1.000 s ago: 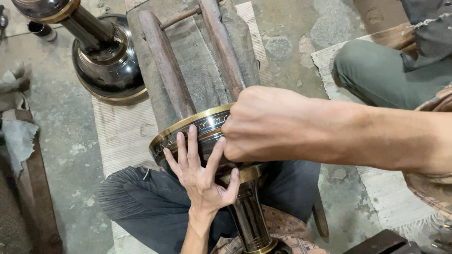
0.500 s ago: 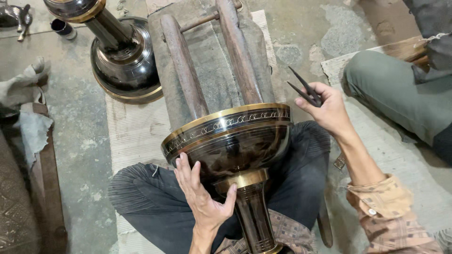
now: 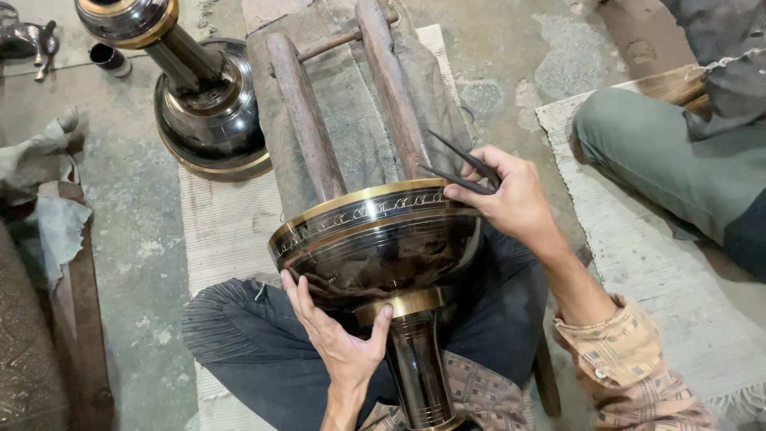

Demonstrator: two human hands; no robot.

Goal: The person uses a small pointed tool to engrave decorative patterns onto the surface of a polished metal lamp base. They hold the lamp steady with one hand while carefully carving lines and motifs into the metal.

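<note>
A dark metal goblet-shaped vase [image 3: 375, 239] with a brass rim and an engraved band lies across my lap, its mouth pointing away from me. My left hand [image 3: 335, 331] cups the underside of its bowl, thumb against the brass collar above the stem. My right hand [image 3: 511, 195] rests at the rim's right side and grips a thin dark pointed tool [image 3: 459, 164], its two prongs angled up and to the left over the rim.
A wooden two-rail stand [image 3: 351, 104] draped with grey cloth stands ahead of the vase. A second dark vase [image 3: 199, 96] stands at upper left. A seated person's leg [image 3: 678, 168] is at right. Rags [image 3: 48, 183] lie on the left.
My right hand has left the top of the vase, swung out to the right with the tool, and come back to the rim. The bowl has come nearer.
</note>
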